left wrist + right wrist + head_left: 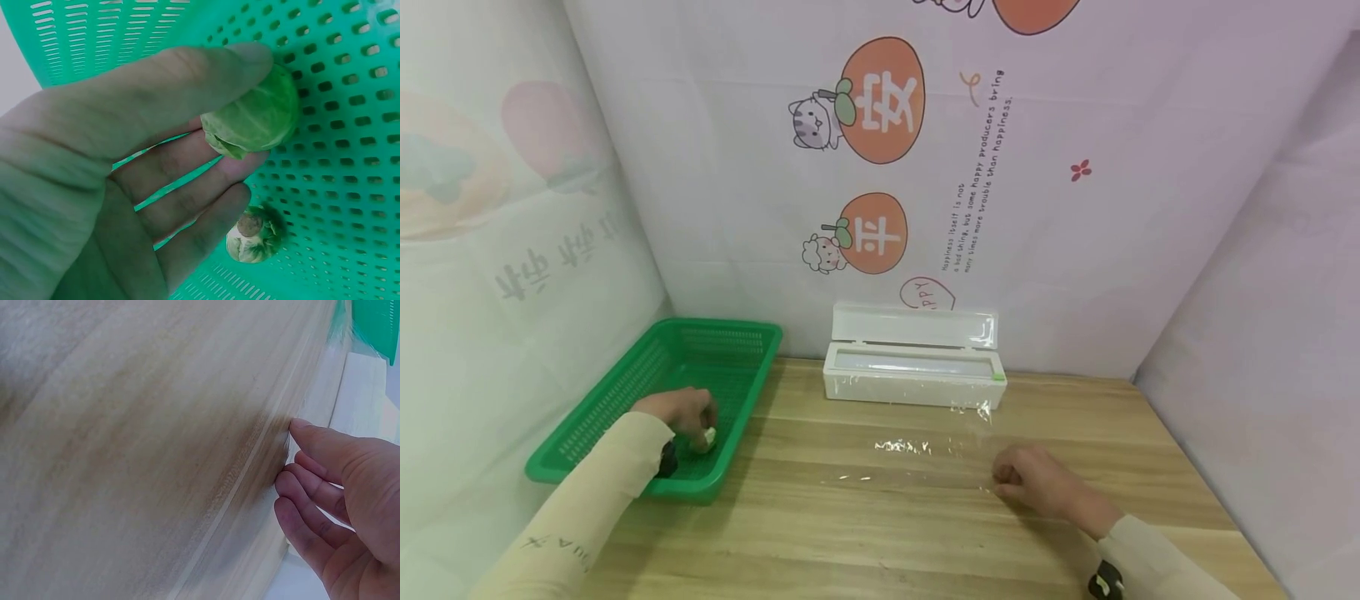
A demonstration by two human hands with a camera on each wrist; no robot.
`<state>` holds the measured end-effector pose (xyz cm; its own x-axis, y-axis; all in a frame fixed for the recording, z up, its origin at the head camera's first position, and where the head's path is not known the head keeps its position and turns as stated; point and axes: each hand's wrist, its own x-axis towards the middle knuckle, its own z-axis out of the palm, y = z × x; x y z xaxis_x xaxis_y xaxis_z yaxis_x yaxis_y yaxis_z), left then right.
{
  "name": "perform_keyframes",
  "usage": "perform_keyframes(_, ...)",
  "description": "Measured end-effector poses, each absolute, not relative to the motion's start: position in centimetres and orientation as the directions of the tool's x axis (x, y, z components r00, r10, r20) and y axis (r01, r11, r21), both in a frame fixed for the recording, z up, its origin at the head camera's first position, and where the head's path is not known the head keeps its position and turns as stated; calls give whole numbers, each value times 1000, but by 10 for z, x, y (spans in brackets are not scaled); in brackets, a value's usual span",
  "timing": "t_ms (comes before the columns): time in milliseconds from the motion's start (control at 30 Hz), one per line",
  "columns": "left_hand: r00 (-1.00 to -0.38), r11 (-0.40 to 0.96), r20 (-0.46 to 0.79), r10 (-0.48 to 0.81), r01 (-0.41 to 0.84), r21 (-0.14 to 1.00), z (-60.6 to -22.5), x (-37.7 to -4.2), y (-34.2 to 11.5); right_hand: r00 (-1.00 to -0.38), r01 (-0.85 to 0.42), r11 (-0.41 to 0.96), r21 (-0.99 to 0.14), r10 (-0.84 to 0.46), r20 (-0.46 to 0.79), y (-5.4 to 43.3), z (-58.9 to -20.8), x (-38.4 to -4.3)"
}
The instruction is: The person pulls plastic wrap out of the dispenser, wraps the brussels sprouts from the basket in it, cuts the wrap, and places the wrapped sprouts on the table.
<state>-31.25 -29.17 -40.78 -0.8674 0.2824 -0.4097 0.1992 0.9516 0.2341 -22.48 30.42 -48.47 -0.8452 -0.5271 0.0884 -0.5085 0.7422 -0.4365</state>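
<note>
My left hand (683, 414) reaches into the green basket (767, 367) on the left. In the left wrist view it holds a green Brussels sprout (265, 115) between thumb and fingers, against the perforated wall. A second Brussels sprout (253, 237), its pale cut stem facing up, lies below those fingers. My right hand (1037, 479) pinches the near right corner of clear plastic wrap (910, 447), with thumb and fingertips at the film's edge. The wrap stretches from a white dispenser box (913, 387) over the wooden table, showing mainly through its glints.
The dispenser's clear lid (915, 325) stands raised against the printed cloth backdrop (1075, 250). A green slider (998, 377) sits at the box's right end. Cloth walls close in the wooden table (850, 542) on left and right.
</note>
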Motion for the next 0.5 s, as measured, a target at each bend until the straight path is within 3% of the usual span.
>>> perform_keyframes(233, -864, 944, -413, 290, 186, 272, -401, -312, -296, -849, -506, 756, -414, -522, 84, 303, -485, -226)
perform_keyframes(500, -860, 932, -380, 341, 256, 256, -382, -312, -294, -849, -505, 757, -414, -522, 82, 303, -485, -227)
